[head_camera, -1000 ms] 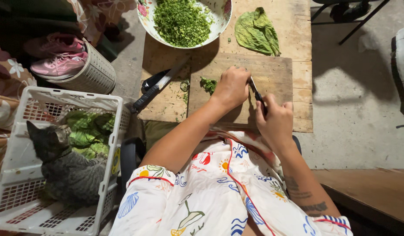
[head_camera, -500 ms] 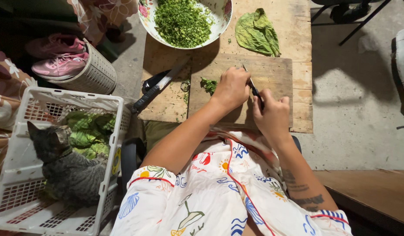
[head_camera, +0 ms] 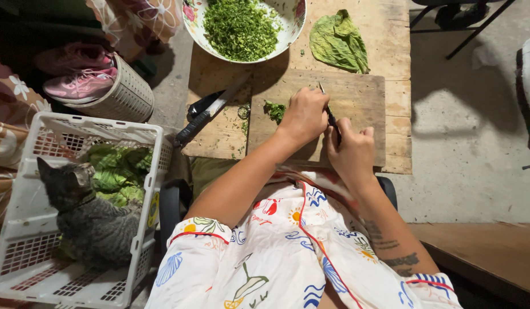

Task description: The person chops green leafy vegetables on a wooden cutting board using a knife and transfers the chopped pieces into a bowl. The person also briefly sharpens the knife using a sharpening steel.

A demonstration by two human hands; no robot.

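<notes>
Your left hand [head_camera: 304, 116] sits curled on the wooden cutting board [head_camera: 362, 103] in the upper middle of the frame, pressing down on whatever greens lie under it; they are hidden by the hand itself. Your right hand [head_camera: 351, 151] is closed around the dark handle of a small knife [head_camera: 329, 111], whose blade runs up along the right edge of your left hand. A small heap of chopped greens [head_camera: 274, 110] lies on the board just to the left of that hand.

Above the board, at the top edge of the frame, a white bowl [head_camera: 288, 28] with a flowered rim holds a full mound of finely chopped green leaves. To its right, a whole green leaf [head_camera: 338, 43] lies flat on the wooden table [head_camera: 396, 57]. A second, larger knife [head_camera: 210, 111] with a black handle rests on the table just left of the board.

At the lower left, a white plastic crate [head_camera: 24, 269] holds leafy greens [head_camera: 116, 171] in its upper part and a grey tabby cat [head_camera: 84, 220] sitting beside them. Above the crate, a tipped cream basket [head_camera: 119, 97] carries a pair of pink sneakers [head_camera: 79, 80].
</notes>
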